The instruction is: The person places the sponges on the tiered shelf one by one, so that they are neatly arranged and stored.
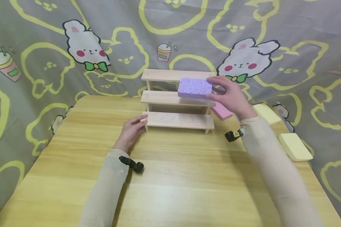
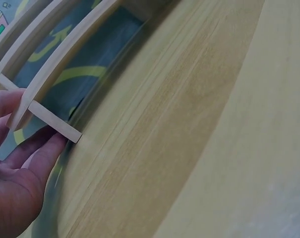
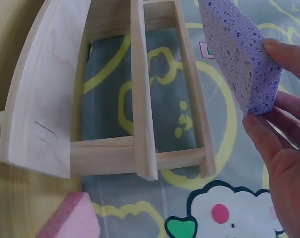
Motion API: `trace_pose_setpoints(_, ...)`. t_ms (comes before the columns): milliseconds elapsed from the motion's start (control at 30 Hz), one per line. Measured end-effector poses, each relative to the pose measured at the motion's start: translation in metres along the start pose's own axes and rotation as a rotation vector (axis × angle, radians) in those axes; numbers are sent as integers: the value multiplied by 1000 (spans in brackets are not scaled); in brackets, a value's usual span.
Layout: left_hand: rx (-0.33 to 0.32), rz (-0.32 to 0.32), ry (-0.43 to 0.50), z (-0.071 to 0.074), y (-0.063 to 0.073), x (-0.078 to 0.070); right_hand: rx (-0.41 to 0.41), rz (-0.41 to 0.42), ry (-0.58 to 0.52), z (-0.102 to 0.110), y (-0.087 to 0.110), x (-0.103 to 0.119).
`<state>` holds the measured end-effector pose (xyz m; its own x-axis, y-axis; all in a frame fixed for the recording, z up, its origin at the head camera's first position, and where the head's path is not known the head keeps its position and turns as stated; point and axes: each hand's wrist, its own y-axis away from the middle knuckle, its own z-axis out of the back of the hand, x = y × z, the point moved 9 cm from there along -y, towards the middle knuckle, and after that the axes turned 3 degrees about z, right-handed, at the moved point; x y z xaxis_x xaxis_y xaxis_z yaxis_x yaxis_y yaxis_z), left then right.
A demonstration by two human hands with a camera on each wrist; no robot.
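Observation:
A purple sponge (image 1: 195, 87) with a pitted surface is held by its right end in my right hand (image 1: 228, 94), thumb on one side and fingers on the other. It overlaps the middle and top steps of a three-step wooden shelf (image 1: 177, 119) in the head view. In the right wrist view the sponge (image 3: 239, 54) appears beside the shelf's upper steps. My left hand (image 1: 132, 130) grips the left end of the lowest step. The left wrist view shows the thumb at the step's edge and other fingers near the short leg (image 2: 55, 121).
A pink sponge (image 1: 222, 111) lies on the table just right of the shelf, partly hidden. Two pale yellow sponges (image 1: 267, 114) (image 1: 295, 146) lie along the table's right side. Behind stands a grey curtain (image 1: 125, 12) with cartoon rabbits. The wooden table (image 1: 170, 176) extends in front.

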<state>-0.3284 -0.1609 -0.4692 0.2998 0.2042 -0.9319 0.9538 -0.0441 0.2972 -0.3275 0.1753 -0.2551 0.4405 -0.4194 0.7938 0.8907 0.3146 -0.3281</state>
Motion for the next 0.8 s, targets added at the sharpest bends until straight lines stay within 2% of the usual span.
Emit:
trace_pose_setpoints(167, -15, 1, 1, 5, 0, 0, -19, 0, -57, -2, -12, -16)
trace_pose_setpoints(367, -4, 2, -9, 0, -2, 1, -27, -28, -110, 0, -21, -39)
trace_pose_setpoints(467, 2, 7, -8, -3, -3, 2, -25, -45, -124, -2, -26, -40)
trace_pose_setpoints(667, -1, -1, -6, -1, -2, 1, -32, -25, -202, -11, -40, -35)
trace_pose_setpoints(800, 8, -3, 1, 0, -2, 1, -33, -27, -188, -16, -49, -36)
